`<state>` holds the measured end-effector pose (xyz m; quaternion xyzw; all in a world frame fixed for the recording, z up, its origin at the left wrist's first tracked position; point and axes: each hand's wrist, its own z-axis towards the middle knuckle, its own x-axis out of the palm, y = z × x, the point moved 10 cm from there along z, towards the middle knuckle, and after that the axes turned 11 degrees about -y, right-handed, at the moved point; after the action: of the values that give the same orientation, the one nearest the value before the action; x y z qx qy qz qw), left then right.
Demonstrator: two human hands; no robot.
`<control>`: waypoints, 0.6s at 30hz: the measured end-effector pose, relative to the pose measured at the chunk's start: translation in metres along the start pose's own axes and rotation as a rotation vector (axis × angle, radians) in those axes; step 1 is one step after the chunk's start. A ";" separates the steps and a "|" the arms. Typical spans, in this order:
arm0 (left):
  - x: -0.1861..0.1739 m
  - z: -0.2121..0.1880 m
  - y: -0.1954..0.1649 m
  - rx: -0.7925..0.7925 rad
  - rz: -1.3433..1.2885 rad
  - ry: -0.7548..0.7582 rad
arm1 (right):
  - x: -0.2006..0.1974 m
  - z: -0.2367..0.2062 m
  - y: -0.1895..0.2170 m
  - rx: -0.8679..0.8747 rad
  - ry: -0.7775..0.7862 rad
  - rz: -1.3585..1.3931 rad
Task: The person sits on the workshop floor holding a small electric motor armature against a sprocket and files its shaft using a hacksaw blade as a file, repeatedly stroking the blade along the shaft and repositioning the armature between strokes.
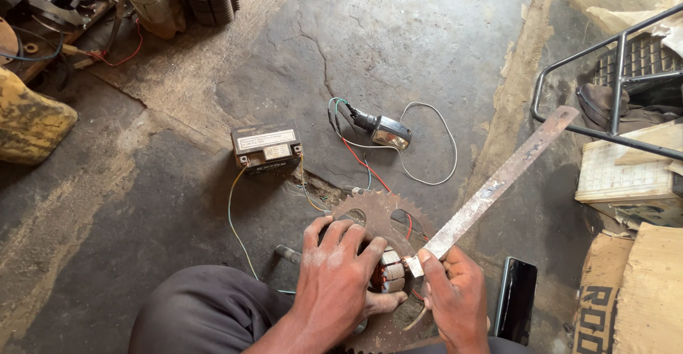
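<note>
Both hands work low over a rusty sprocket (pixel 377 215) on the floor. His left hand (pixel 334 276) clamps the copper-wound stator (pixel 388 272) at its centre; his right hand (pixel 455 297) grips a flat metal bar (pixel 498 183), tip against the windings. Scraping or prying looks underway; steady pressure matters next.

- Sprocket (pixel 384 215): on floor, centre-bottom.
- Stator coil (pixel 389 272): on sprocket, under left hand (pixel 334 276).
- Flat bar (pixel 498 183): from right hand (pixel 455 300) toward 2 o'clock.
- Battery (pixel 266 148): 11 o'clock of sprocket.
- Indicator lamp (pixel 390 132): 12 o'clock.
- Phone (pixel 516 308): 3 o'clock of right hand.
</note>
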<state>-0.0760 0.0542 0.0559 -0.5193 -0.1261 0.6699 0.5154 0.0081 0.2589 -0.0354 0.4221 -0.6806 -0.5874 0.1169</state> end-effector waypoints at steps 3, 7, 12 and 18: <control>-0.001 0.000 0.000 -0.013 -0.002 0.005 | 0.002 0.000 0.006 0.051 0.032 -0.036; 0.000 0.000 0.000 -0.014 -0.010 0.015 | 0.005 -0.001 0.022 0.003 0.059 -0.181; 0.001 0.001 0.000 -0.005 0.004 0.021 | 0.006 -0.002 0.034 -0.147 0.057 -0.342; 0.001 0.001 0.000 0.007 0.026 0.025 | 0.008 0.002 0.016 -0.165 0.026 -0.099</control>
<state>-0.0763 0.0553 0.0557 -0.5275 -0.1103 0.6704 0.5101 -0.0054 0.2537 -0.0243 0.4518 -0.6066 -0.6409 0.1307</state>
